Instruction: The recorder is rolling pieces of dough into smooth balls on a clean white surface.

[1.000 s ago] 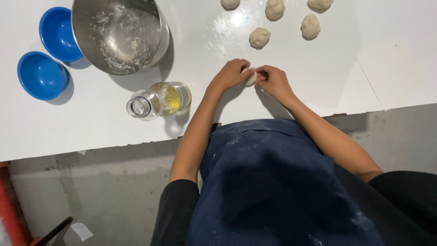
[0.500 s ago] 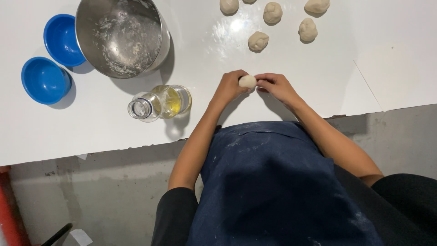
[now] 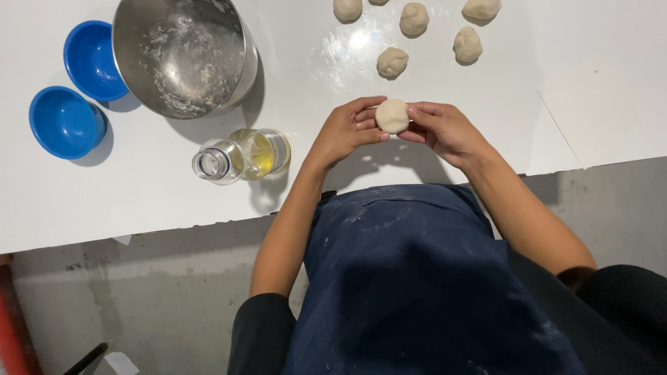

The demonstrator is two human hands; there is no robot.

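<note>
Blue plastic: two empty bowls at far left, one point(image 3: 66, 121) nearer, one point(image 3: 92, 59) farther and just beside the steel mixing bowl point(image 3: 182, 52), which carries flour and dough residue on its inner wall. One glass bottle point(image 3: 243, 154) holding yellow liquid, likely oil, lies on its side on the white table point(image 3: 139, 194), neck pointing left, near the person's left forearm.

At centre, the left hand point(image 3: 345, 130) and right hand point(image 3: 445, 130) meet above the table. Fingers of both are curled part-closed, fingertips pinching one pale dough disc point(image 3: 392, 115) from either side, face up toward the camera, apparently for shaping. The disc is clear of the tabletop.

Far right: five dough balls visible, set apart in loose rows, seemingly to prevent sticking; nearest one point(image 3: 392, 62). A flour-dusted navy apron point(image 3: 410, 278) fills the near field.
</note>
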